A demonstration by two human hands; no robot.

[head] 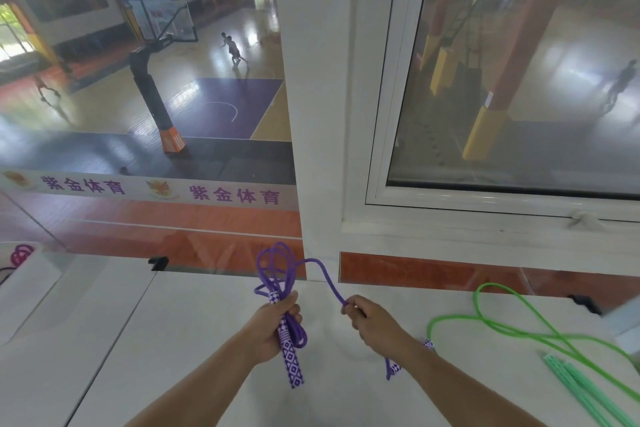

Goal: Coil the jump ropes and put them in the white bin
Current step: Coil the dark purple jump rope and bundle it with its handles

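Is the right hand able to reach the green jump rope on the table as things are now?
Probably not at once. The right hand pinches the purple rope, so it is busy. The green jump rope lies bare on the table just to its right, nothing between them, so once free it likely reaches.

I counted three jump ropes: one purple rope (pixel 277 274) in front of me at twelve o'clock, one green rope (pixel 519 319) at three o'clock, one pink rope (pixel 21 255) at nine o'clock. Two hands, my left hand (pixel 273 326) and right hand (pixel 377 326). One white bin (pixel 24 291).
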